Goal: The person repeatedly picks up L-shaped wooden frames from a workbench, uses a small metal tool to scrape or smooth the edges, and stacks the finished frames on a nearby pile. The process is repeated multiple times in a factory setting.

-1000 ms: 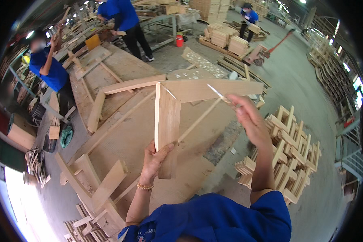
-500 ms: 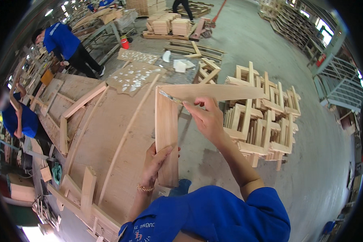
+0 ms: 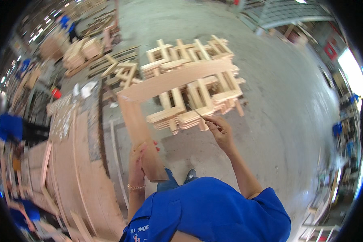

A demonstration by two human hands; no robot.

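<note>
My left hand (image 3: 137,161) is wrapped round the lower leg of an L-shaped wooden piece (image 3: 134,119), two flat boards meeting at a corner. The piece is held up in the air, its upper arm pointing right. Pale smears show at the corner joint. My right hand (image 3: 222,131) pinches a thin brush (image 3: 198,114) by its handle, well apart from the wood and to its right. The brush tip is blurred against a stack of similar L-shaped wooden pieces (image 3: 165,115) standing on the floor beyond.
On the left stands a long wooden workbench (image 3: 99,189), with a white-spotted sheet (image 3: 64,121) at its far end. A worker in blue (image 3: 8,127) is beyond it. A red bucket (image 3: 56,93), pallets (image 3: 123,55) and stacked boards (image 3: 73,56) lie at the back left.
My view and body have turned right, toward the stacked pieces. The L-shaped piece has swung round with my left hand. The brush has left the corner joint and moved away to the right.
</note>
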